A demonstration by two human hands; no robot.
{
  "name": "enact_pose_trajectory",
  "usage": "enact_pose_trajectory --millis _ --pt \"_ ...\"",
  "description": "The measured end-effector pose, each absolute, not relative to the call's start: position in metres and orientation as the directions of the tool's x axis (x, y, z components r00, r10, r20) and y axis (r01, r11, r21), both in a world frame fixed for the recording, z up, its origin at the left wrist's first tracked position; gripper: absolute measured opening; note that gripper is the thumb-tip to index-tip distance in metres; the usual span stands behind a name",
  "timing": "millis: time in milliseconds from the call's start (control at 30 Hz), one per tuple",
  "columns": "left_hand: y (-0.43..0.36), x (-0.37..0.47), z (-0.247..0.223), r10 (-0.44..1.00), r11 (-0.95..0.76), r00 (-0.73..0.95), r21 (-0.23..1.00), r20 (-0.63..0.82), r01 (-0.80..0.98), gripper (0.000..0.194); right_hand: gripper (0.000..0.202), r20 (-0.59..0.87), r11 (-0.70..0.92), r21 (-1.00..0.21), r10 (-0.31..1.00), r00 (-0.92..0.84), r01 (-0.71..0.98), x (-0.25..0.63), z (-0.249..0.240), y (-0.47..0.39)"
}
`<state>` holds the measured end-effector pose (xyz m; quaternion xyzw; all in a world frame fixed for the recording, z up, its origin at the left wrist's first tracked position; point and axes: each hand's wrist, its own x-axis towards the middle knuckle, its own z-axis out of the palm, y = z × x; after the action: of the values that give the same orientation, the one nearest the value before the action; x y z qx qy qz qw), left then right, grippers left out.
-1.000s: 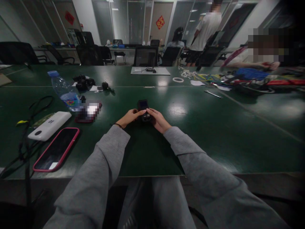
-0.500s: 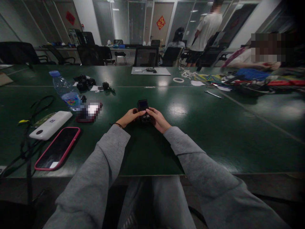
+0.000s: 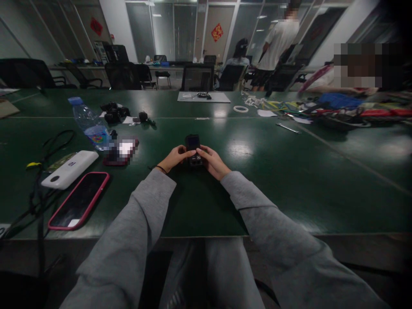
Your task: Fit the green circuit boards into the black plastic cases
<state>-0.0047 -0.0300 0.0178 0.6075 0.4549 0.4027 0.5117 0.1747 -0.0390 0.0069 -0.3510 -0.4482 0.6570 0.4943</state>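
Between my hands is a small black handheld device (image 3: 193, 141) with a dark screen at its top and a few light buttons below. My left hand (image 3: 175, 158) grips its left side, the thumb lying across the front near the buttons. From the right, my right hand (image 3: 213, 161) holds the other side, its thumb also on the front by the buttons. The fingers behind the device are partly hidden. It is held over the green table (image 3: 199, 201), and I cannot tell whether its base touches the surface.
To the left lie a red-edged phone (image 3: 79, 201), a white power bank (image 3: 70, 169), another phone (image 3: 120, 152), black straps and a plastic bottle (image 3: 92, 124). A wrench (image 3: 289, 128) and a tape roll (image 3: 240, 109) lie right of centre. Cables and a person are at far right.
My hands and the device stay almost in place, with the thumbs shifting very slightly. The view has moved a little.
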Motion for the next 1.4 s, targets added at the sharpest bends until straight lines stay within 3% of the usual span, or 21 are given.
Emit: enact_pose_trajectory --millis 533,733,967,1400 --pt "-0.0266 -0.0082 0.014 0.958 -0.078 0.288 0.966 0.004 0.248 0.052 0.065 0.025 -0.059 -0.962 0.953 -0.302 -0.265 0.1768 0.0032 -0.0387" --pt "-0.0307 -0.0078 0.0199 0.963 -0.04 0.268 0.985 -0.008 0.171 0.06 0.061 0.077 -0.001 -0.965 0.954 -0.289 -0.261 0.1764 0.0018 -0.0405" --pt "-0.0262 -0.0132 0.0161 0.943 0.005 0.333 0.999 -0.02 0.048 0.052 0.06 0.113 0.053 -0.971 0.961 -0.253 -0.234 0.1752 0.0014 -0.0425" --pt "-0.0328 -0.0111 0.0232 0.953 -0.02 0.304 0.998 0.0 0.063 0.046 0.061 0.129 0.072 -0.973 0.957 -0.259 -0.217 0.1751 0.0003 -0.0419"
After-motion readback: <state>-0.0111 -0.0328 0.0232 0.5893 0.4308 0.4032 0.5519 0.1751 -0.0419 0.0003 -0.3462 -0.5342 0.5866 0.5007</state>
